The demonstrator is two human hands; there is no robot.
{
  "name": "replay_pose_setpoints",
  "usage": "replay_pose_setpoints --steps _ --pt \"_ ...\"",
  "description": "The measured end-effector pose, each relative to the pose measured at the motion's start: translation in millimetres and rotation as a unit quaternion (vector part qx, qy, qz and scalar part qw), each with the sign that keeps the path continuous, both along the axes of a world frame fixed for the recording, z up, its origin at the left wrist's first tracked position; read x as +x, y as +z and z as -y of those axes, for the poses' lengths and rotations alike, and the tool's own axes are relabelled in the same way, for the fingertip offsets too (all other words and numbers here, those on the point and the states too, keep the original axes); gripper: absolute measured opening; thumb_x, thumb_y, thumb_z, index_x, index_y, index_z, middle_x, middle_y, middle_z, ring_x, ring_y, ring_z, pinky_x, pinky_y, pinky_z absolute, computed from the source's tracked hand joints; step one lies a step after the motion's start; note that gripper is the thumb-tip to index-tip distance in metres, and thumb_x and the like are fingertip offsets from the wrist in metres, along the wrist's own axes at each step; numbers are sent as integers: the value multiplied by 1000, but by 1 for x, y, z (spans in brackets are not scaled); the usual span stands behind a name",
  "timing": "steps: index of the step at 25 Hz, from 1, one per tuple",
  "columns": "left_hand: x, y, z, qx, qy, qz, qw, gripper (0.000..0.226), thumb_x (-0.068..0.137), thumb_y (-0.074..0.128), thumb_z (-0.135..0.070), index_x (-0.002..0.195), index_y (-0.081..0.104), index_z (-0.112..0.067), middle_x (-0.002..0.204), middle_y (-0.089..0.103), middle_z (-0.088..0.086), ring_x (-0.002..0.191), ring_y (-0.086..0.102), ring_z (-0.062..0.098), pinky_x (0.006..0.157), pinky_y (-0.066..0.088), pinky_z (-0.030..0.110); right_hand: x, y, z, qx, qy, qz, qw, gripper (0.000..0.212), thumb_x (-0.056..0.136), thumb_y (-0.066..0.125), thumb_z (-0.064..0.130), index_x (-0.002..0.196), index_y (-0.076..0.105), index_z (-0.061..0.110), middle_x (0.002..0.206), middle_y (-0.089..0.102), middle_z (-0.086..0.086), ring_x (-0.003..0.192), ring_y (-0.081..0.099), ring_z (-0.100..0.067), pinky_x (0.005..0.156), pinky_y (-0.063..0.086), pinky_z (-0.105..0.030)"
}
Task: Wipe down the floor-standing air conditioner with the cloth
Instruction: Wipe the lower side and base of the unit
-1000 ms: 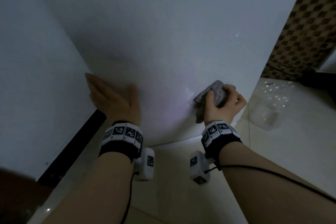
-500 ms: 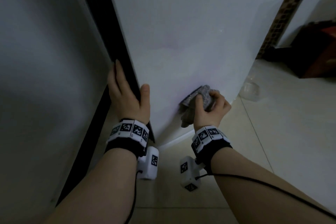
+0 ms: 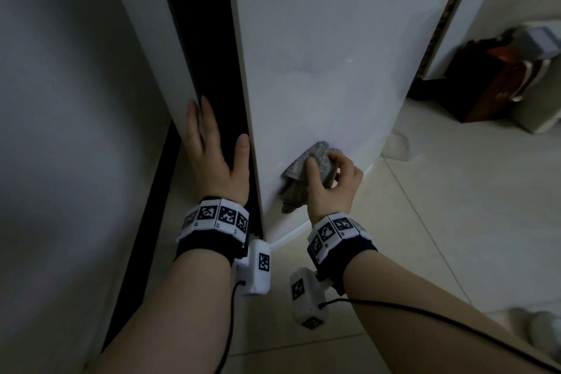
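Head: R hand (image 3: 331, 191) fingers pinch cloth (image 3: 320, 156) against AC (image 3: 318, 55); L hand (image 3: 216, 161) fingers straight, together.

**A dim room in a home**

This is looking like a lived-in room of a house or flat. A tall white air conditioner (image 3: 318, 55) is standing on the floor in the middle, close to a plain pale wall (image 3: 60, 100) on the left. Glossy cream floor tiles (image 3: 425, 237) are spreading out to the right and the near side, with thin joint lines showing between them. At the far side, a strip of small brown mosaic tiles (image 3: 440, 18) is running up the edge of another wall. At the far right, a dark reddish wooden piece of furniture (image 3: 485, 85) is sitting on the floor, with a pale box (image 3: 540, 112) just beside it.
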State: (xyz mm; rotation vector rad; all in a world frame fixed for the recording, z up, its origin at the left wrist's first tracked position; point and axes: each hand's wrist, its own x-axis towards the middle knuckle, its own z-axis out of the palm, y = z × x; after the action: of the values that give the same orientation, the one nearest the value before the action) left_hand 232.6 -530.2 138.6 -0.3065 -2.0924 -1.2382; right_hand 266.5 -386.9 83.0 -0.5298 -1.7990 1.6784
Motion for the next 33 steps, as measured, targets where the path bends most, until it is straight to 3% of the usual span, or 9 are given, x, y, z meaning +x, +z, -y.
replay_pose_setpoints --steps 3,7,14,20,25,29,33 --pt "-5 -7 4 12 -18 20 1000 72 88 45 -41 150 18 -17 152 7 -7 143 8 11 112 9 12 6 -13 4 22 31 1 999 35 78 71 38 100 47 51 118 33 11 100 39 26 93 35 -7" --pt "-7 -9 6 1 -11 9 1000 72 89 48 -36 151 18 -15 158 10 9 143 10 11 110 9 6 10 -23 11 27 41 -11 999 46 76 63 25 114 46 43 124 30 8 102 38 25 83 32 7" --pt "1 -11 8 -25 -4 14 1000 70 90 45 -33 150 17 -10 157 9 13 138 9 3 107 7 1 11 -27 14 27 36 -20 999 47 81 67 19 115 44 44 122 29 6 101 36 27 83 30 8" --pt "7 -14 -3 -32 6 37 999 71 91 36 -33 150 11 -5 157 4 16 145 9 23 114 4 14 15 -30 27 2 22 -28 999 46 82 67 27 115 43 48 118 30 9 101 37 27 81 29 9" --pt "5 -18 9 -56 -17 31 998 69 93 41 -29 151 11 -7 157 5 16 144 11 20 109 5 4 21 -39 37 22 50 -32 998 47 79 71 26 110 45 50 117 30 8 103 37 24 85 33 6" --pt "5 -20 13 -61 -20 41 997 69 94 43 -32 151 12 -11 157 5 12 144 13 18 109 8 4 15 -35 35 -31 25 -25 999 45 80 69 27 115 47 46 117 29 10 102 38 24 82 32 6" --pt "7 -18 12 -51 -21 48 997 68 94 42 -34 152 12 -14 158 5 10 145 12 17 107 10 3 21 -34 36 37 55 -34 997 45 78 73 24 115 50 39 122 30 5 109 43 -2 89 31 5"
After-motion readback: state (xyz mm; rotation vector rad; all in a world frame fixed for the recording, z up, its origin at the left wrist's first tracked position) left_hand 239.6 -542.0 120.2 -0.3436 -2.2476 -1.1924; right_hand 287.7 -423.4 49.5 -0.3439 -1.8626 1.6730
